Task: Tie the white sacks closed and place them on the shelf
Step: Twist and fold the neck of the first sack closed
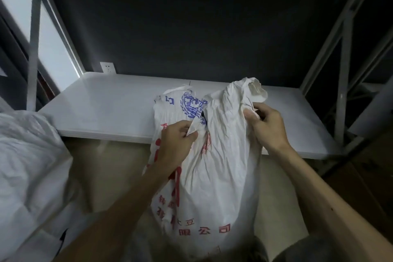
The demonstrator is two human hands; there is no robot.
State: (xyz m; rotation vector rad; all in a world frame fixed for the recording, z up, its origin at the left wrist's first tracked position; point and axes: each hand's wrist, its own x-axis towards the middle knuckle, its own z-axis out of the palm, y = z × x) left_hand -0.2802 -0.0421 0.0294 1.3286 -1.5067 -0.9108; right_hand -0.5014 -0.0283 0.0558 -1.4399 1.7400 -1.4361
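**Soft sack, grip the loose neck**

The sack (204,168) stands at centre frame, leaning on the shelf (102,108) edge. Your left hand (176,140) pinches one flap; your right hand (265,125) pinches the other. The cloth looks limp and crumpled, likely heavy below: keep hold of both flaps and knot them.

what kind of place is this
Most likely a storeroom or stock area: a white metal-framed shelf stands against a dark wall, the left hand and right hand grip a printed white sack in front of it, and a second white sack lies at the left.
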